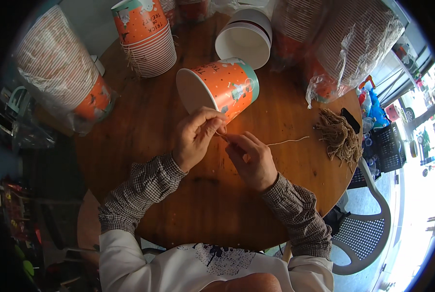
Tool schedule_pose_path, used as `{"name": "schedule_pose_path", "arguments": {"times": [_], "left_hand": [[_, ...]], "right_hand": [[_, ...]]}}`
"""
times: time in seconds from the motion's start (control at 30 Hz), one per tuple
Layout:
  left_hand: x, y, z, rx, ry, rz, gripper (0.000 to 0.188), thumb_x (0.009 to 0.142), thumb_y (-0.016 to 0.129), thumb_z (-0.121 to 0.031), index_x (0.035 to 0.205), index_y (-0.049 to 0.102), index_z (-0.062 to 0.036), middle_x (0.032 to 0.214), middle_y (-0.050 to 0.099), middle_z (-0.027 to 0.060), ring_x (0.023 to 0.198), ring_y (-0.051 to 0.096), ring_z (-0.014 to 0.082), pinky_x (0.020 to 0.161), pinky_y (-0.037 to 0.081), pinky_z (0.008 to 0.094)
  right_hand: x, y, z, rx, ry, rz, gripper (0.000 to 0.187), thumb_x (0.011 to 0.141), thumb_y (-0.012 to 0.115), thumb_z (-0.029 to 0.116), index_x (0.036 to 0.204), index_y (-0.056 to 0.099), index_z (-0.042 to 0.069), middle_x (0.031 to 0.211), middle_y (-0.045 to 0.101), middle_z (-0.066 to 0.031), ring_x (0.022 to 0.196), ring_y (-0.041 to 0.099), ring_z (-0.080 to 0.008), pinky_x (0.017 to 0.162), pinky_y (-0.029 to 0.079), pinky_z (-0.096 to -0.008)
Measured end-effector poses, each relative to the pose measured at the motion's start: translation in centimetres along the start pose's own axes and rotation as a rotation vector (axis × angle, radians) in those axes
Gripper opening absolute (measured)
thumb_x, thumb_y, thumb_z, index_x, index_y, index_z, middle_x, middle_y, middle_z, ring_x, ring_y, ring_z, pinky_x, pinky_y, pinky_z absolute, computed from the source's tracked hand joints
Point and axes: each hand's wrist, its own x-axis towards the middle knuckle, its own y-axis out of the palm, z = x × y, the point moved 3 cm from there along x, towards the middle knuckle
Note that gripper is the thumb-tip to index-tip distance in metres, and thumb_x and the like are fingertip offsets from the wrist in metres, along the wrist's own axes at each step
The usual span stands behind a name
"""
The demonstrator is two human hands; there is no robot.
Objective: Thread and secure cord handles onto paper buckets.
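1. A paper bucket [221, 87] lies on its side near the middle of the round wooden table [203, 204], its open mouth turned to the person's left; it is orange with a teal band at the base.
2. The left hand [194, 138] sits just below the bucket, its fingertips touching the bucket's lower wall, thumb and fingers pinched on the end of a pale string [288, 141].
3. The right hand [252, 160] lies below and to the right of the bucket, just beside the left hand, its fingers closed on the same string.
4. From the right hand the string trails loose across the table, out to the right of the bucket.
5. A bundle of brown twine [340, 136] lies far right of the bucket, near the table edge.
6. Above and left of the bucket stands a stack of buckets [147, 41] in the same orange.
7. Above and right of it lies a white nested stack [244, 39], mouth facing the person.
8. Wrapped stacks in clear plastic [349, 44] stand further right of it.
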Motion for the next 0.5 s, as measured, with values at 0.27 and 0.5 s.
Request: {"name": "schedule_pose_path", "arguments": {"times": [0.27, 0.5], "left_hand": [[0.8, 0.0, -1.1, -0.144, -0.135, 0.033, 0.025, 0.098, 0.045, -0.007, 0.120, 0.051, 0.0030, 0.109, 0.061, 0.0097, 0.102, 0.062, 0.0185, 0.085, 0.051, 0.0291], [2.2, 0.9, -1.3, -0.396, -0.276, -0.028, 0.030, 0.099, 0.044, -0.011, 0.125, 0.050, 0.0026, 0.121, 0.057, 0.0137, 0.114, 0.058, 0.0231, 0.093, 0.047, 0.0328]], "right_hand": [[0.0, -1.3, 0.5, -0.212, -0.130, -0.137, 0.014, 0.086, 0.060, 0.004, 0.099, 0.063, 0.004, 0.084, 0.060, -0.0107, 0.069, 0.062, -0.0283, 0.058, 0.051, -0.0354], [0.2, -1.6, 0.0, -0.241, -0.121, -0.172, 0.012, 0.086, 0.061, 0.005, 0.097, 0.063, 0.004, 0.082, 0.060, -0.0099, 0.070, 0.062, -0.0279, 0.059, 0.051, -0.0350]]}}
